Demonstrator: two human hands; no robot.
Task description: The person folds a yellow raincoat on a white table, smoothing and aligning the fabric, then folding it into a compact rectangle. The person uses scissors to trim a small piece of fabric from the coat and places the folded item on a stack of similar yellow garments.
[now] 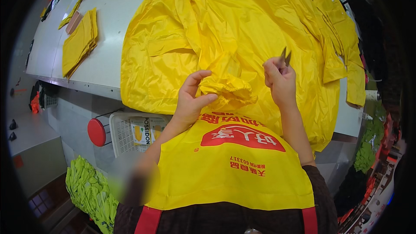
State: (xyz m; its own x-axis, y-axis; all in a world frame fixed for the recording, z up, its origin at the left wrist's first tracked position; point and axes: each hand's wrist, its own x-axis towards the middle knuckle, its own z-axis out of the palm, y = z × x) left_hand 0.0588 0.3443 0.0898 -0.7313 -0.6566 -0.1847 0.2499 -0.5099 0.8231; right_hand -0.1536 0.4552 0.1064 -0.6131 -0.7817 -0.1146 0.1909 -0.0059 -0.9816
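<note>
A large yellow raincoat (pixel 160 73) of thin shiny cloth lies spread over the table before me. One sleeve points toward me, ending in a gathered elastic cuff (pixel 234 93). At the left side of this cuff is my left hand (pixel 192 97), thumb and forefinger apart with cloth between them; whether the fingertips press on it is hard to see. My right hand (pixel 281 82), to the right of the cuff and above the raincoat, is closed round thread snips (pixel 285 56). Their two pointed blades stick up from the fist, slightly apart; the handles are hidden.
Folded yellow pieces (pixel 80 45) and a pinkish block (pixel 74 22) lie on the white table (pixel 110 21) at left. More yellow garments (pixel 342 34) lie at right. Below the table edge stand a white basket (pixel 121 134), a red round stool (pixel 96 132) and bright green cloth (pixel 89 190).
</note>
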